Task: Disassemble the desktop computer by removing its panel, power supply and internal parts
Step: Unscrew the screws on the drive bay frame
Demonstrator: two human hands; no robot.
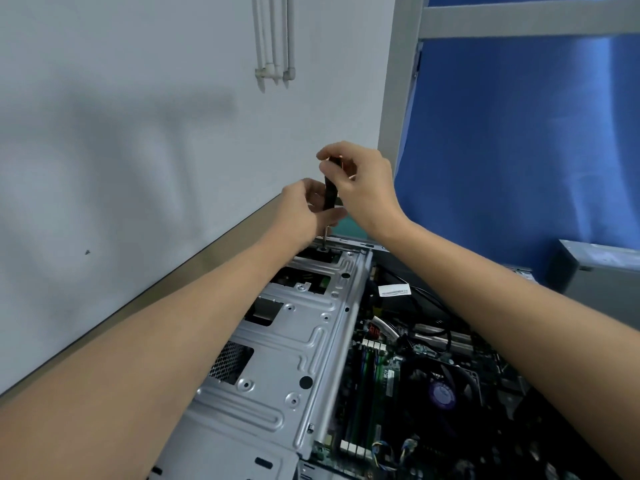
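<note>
Drive cage (294, 358) of computer (415, 368), far corner: screw (323, 249). Screwdriver (329, 195) upright, tip on it, directly below both hands. Right hand (362, 188) grips handle top; left hand (306, 209) curls round its lower part.

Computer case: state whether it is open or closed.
Open. The motherboard and drive cage lie exposed; the left hand and right hand hold a screwdriver at the cage's far end.
</note>
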